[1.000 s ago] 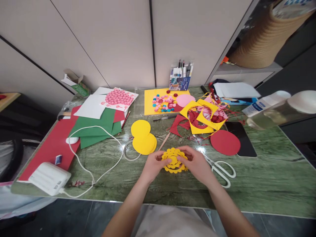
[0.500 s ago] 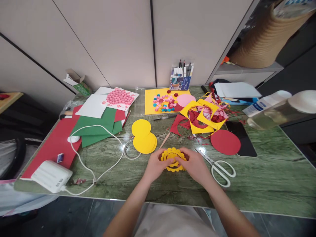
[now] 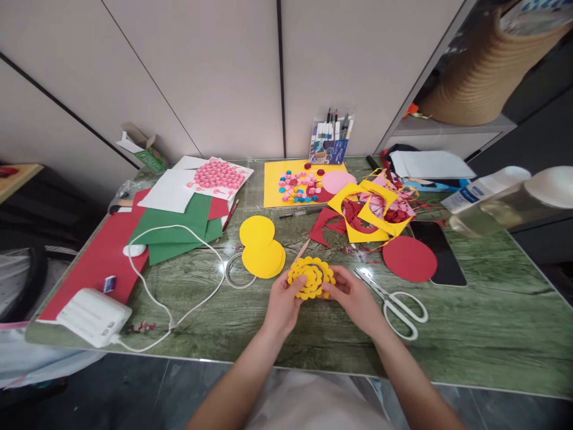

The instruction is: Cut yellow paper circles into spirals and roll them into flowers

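A yellow scalloped paper spiral (image 3: 314, 276) is held between my two hands above the near part of the table. My left hand (image 3: 285, 298) grips its left side, the thumb lying on its front near the middle. On the right edge, my right hand (image 3: 351, 294) pinches the paper between thumb and fingers. Yellow paper circles (image 3: 263, 258) lie overlapped to the left of my hands. White-handled scissors (image 3: 396, 304) rest to the right of my right hand, blades pointing up and left. Behind my left hand a thin wooden stick (image 3: 302, 249) is partly hidden.
Yellow and red paper scraps (image 3: 371, 212) pile up behind my hands. A red paper circle (image 3: 409, 258) overlaps a black phone (image 3: 441, 254). At left, a white charger (image 3: 94, 316) trails a cable over the table. A tape roll (image 3: 239, 272) and pink paper rolls (image 3: 219, 174) lie leftward.
Both hands have lifted the paper spiral slightly and tilted it. The left thumb now presses nearer its centre, and the right hand has shifted out to its edge.
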`<state>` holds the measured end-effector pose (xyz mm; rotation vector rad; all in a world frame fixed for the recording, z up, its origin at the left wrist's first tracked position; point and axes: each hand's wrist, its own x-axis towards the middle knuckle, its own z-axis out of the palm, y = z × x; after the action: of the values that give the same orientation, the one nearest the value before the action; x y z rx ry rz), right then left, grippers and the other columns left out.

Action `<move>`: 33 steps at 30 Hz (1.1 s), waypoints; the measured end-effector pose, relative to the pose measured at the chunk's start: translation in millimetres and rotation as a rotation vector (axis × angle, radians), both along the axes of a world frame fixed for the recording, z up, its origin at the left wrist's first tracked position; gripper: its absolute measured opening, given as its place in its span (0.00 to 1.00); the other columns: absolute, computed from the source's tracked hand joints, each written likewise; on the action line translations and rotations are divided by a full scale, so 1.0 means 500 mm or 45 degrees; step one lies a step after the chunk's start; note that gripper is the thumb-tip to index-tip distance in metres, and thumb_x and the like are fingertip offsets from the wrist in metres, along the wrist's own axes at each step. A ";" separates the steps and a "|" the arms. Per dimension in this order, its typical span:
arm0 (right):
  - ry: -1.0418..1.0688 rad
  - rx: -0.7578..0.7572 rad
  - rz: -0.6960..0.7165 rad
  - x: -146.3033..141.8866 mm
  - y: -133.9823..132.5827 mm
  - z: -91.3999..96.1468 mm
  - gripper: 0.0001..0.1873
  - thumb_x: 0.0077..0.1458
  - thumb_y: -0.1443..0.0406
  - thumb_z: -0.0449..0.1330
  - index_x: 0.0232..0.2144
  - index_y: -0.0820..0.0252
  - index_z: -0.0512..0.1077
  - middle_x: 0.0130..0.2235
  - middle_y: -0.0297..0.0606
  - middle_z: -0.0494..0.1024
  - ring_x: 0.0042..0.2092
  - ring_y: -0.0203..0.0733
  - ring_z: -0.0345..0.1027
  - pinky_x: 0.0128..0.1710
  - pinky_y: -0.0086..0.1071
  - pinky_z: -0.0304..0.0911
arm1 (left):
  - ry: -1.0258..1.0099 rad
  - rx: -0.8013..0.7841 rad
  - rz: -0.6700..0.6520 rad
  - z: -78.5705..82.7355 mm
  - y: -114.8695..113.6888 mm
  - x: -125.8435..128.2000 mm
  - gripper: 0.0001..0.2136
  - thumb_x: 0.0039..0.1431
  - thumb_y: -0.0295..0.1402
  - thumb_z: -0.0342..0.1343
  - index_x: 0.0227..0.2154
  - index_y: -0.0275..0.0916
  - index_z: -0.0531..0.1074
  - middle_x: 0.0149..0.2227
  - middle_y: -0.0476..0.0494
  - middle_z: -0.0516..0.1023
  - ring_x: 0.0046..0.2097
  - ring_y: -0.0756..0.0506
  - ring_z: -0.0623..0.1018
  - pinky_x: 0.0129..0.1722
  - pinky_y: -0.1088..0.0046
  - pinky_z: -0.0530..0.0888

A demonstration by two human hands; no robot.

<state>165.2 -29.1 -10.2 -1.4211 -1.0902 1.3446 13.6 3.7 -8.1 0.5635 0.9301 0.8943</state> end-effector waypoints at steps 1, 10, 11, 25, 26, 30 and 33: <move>-0.007 -0.009 -0.012 0.002 0.000 -0.004 0.11 0.53 0.62 0.57 0.40 0.56 0.67 0.39 0.38 0.78 0.39 0.45 0.74 0.38 0.39 0.71 | -0.009 -0.002 -0.003 0.001 -0.002 0.003 0.16 0.48 0.35 0.62 0.39 0.36 0.71 0.41 0.41 0.77 0.40 0.46 0.77 0.40 0.71 0.72; -0.018 -0.132 0.245 0.045 0.013 0.025 0.05 0.51 0.64 0.59 0.33 0.58 0.72 0.27 0.32 0.78 0.26 0.43 0.74 0.25 0.33 0.70 | 0.019 -0.010 -0.294 0.015 0.016 -0.033 0.16 0.41 0.29 0.67 0.36 0.32 0.75 0.35 0.42 0.79 0.35 0.46 0.76 0.36 0.73 0.72; -0.017 -0.145 0.281 0.047 0.017 0.029 0.06 0.51 0.64 0.60 0.33 0.58 0.73 0.26 0.32 0.78 0.24 0.43 0.74 0.22 0.32 0.69 | 0.028 -0.010 -0.323 0.013 0.019 -0.035 0.15 0.40 0.28 0.67 0.35 0.30 0.76 0.34 0.41 0.79 0.34 0.46 0.76 0.35 0.73 0.71; -0.087 -0.025 0.210 0.029 0.043 -0.005 0.14 0.55 0.57 0.56 0.38 0.59 0.72 0.34 0.35 0.77 0.38 0.43 0.71 0.38 0.35 0.68 | -0.071 -0.062 0.155 -0.021 -0.014 0.021 0.16 0.45 0.34 0.64 0.38 0.34 0.71 0.38 0.41 0.78 0.40 0.45 0.77 0.42 0.68 0.71; -0.089 -0.034 0.200 0.027 0.043 -0.008 0.15 0.56 0.56 0.55 0.39 0.59 0.72 0.34 0.35 0.77 0.36 0.43 0.71 0.36 0.34 0.69 | -0.077 -0.060 0.178 -0.022 -0.016 0.025 0.16 0.46 0.33 0.64 0.39 0.35 0.71 0.39 0.42 0.78 0.41 0.45 0.77 0.43 0.69 0.71; -0.131 -0.064 0.185 0.026 0.042 -0.012 0.15 0.57 0.56 0.52 0.39 0.58 0.70 0.33 0.36 0.76 0.32 0.42 0.72 0.26 0.32 0.70 | -0.097 -0.071 0.152 -0.018 -0.021 0.025 0.19 0.43 0.30 0.65 0.41 0.36 0.71 0.42 0.42 0.77 0.43 0.45 0.76 0.44 0.69 0.70; -0.217 -0.051 0.206 0.035 0.043 -0.003 0.11 0.56 0.58 0.54 0.36 0.59 0.71 0.30 0.34 0.74 0.29 0.40 0.70 0.24 0.29 0.68 | -0.098 -0.088 0.058 -0.009 -0.017 0.009 0.20 0.41 0.28 0.66 0.41 0.36 0.72 0.40 0.42 0.77 0.41 0.45 0.76 0.42 0.70 0.71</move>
<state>182.6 -7.8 -11.8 -1.5257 -1.3203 1.3839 18.2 -4.7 -12.5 0.4476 0.9031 0.9150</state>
